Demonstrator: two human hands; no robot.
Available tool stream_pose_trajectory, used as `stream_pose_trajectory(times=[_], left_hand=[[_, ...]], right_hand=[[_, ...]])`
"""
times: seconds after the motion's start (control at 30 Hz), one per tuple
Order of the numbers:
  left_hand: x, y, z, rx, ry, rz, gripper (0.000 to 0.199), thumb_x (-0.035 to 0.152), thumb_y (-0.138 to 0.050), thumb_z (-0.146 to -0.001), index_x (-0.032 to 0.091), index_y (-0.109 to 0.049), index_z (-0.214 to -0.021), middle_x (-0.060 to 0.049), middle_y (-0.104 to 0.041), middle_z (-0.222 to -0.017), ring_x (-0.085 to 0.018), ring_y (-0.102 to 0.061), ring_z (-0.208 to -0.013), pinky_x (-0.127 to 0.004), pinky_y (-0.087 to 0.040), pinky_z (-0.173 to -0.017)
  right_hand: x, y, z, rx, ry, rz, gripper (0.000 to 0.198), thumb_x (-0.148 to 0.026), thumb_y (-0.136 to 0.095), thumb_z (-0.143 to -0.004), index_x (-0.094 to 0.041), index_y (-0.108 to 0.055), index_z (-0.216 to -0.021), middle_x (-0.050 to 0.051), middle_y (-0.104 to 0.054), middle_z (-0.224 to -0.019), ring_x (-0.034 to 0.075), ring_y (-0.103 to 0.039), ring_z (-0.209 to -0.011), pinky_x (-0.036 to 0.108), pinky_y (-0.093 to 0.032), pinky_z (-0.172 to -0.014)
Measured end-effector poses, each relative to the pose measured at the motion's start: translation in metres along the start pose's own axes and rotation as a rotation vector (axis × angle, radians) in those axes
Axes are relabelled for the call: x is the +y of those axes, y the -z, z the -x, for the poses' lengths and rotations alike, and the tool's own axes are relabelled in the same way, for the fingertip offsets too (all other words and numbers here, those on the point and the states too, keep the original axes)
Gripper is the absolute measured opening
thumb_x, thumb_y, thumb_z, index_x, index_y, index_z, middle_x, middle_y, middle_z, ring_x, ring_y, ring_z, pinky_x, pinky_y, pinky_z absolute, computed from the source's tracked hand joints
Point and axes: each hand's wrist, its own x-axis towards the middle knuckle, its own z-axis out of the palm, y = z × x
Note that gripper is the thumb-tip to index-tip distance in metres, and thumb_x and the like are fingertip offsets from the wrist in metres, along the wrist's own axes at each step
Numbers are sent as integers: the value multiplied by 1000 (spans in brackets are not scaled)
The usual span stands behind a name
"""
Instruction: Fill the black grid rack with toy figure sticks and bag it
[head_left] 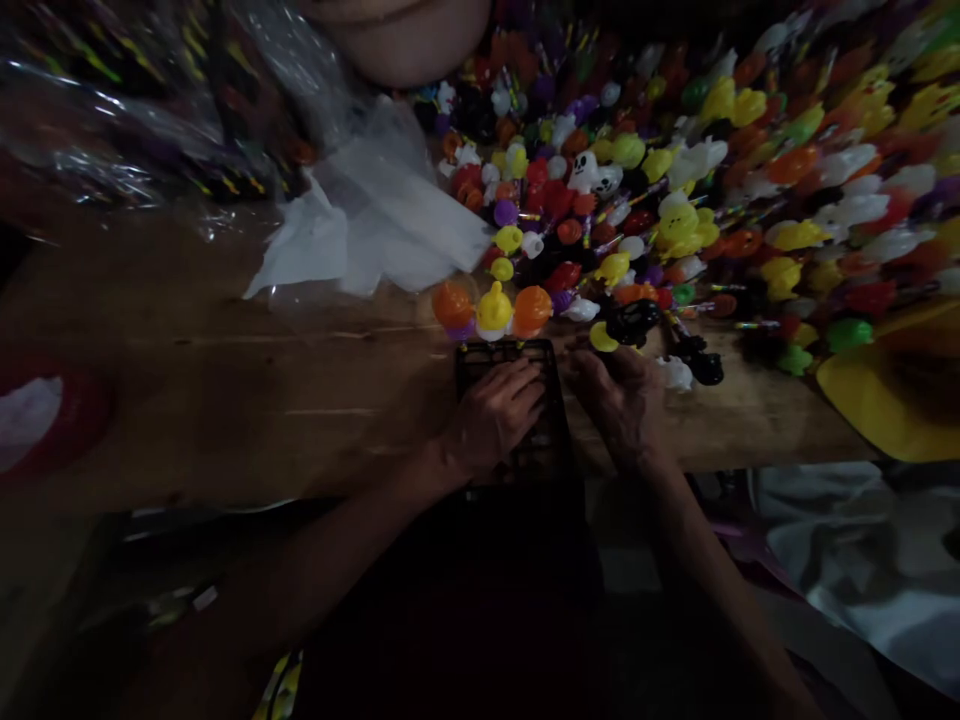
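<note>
My left hand lies over a black rack with a grid, its fingers stretched forward and slightly bent. Past the fingers, at the rack's far end, stand a yellow chick-like topper and an orange topper, with another orange one to their left. To the right of the rack, my right hand is closed, its fingers curled. A shiny black topper and a yellow round piece show right at its fingertips. What lies inside the grip is hidden in the dark.
A large heap of colourful toppers on patterned sticks covers the back right of the wooden table. Clear plastic bags lie back left. A red container is far left, a yellow one at right.
</note>
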Motion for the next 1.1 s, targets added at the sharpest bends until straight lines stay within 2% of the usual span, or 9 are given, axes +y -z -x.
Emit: stream_pose_trajectory(times=[0.13, 0.27, 0.43, 0.6, 0.8, 0.87, 0.97, 1.03, 1.1], left_hand=[[-1, -1, -1, -10, 1, 9, 15, 16, -60, -94, 9, -69, -103, -13, -74, -113, -26, -69, -113, -38, -60, -98], [-1, -3, -1, -22, 47, 24, 15, 17, -57, -96, 12, -69, -103, -12, -73, -115, -24, -68, -117, -37, -59, -100], [-1, -1, 1, -27, 69, 71, 16, 16, -57, -95, 12, -70, -104, -12, -73, -114, -23, -67, -117, -37, -59, -101], [0, 0, 3, -71, 90, 121, 21, 16, -54, -96, 15, -71, -109, -12, -73, -117, -25, -67, -116, -41, -58, -103], [0, -4, 3, -24, 33, 94, 23, 15, -52, -95, 16, -71, -108, -12, -74, -114, -27, -69, -110, -42, -60, -95], [0, -1, 1, -35, 19, 43, 22, 14, -51, -95, 14, -70, -107, -13, -73, -114, -28, -70, -109, -42, -61, -93], [1, 0, -4, -31, 8, 6, 20, 11, -52, -93, 14, -69, -104, -13, -73, -114, -29, -70, -109, -43, -61, -93], [2, -4, -10, -55, 4, 3, 21, 8, -51, -92, 14, -69, -101, -14, -73, -114, -29, -70, -109, -43, -60, -93], [4, -11, -20, -98, 3, -22, 22, 6, -52, -90, 14, -69, -100, -15, -73, -115, -30, -69, -110, -43, -61, -92]], right_hand=[[9, -16, -13, 5, -21, -102, 25, -45, -71, -85, -21, -68, -81, 1, -66, -80, 15, -58, -74, 28, -51, -69], [15, -20, -24, 18, 47, 6, 28, -42, -70, -86, -20, -61, -72, 0, -59, -74, 14, -53, -71, 28, -48, -69], [10, -9, -27, -10, 160, 241, 25, -39, -63, -91, -20, -61, -75, 0, -59, -73, 14, -53, -69, 28, -47, -68], [9, -6, -24, -185, 326, 487, 21, -27, -49, -97, -21, -62, -81, 8, -65, -87, 19, -60, -79, 30, -52, -72], [8, -10, -21, -225, 337, 518, 22, -28, -48, -100, -20, -64, -88, 7, -64, -86, 18, -61, -79, 29, -53, -73], [1, 5, -14, -163, 370, 482, 17, -27, -51, -99, -19, -66, -102, 8, -68, -96, 18, -64, -83, 29, -54, -75], [-8, 51, -10, 58, 408, 543, 25, -24, -52, -98, -19, -64, -118, 9, -70, -108, 18, -67, -92, 31, -54, -80], [-7, 86, -22, 175, 381, 701, 21, -24, -52, -97, -19, -69, -108, 8, -72, -101, 19, -66, -88, 31, -52, -78], [1, 112, -43, 180, 343, 867, 18, -26, -57, -93, -19, -72, -99, 9, -72, -99, 21, -64, -85, 33, -50, -76]])
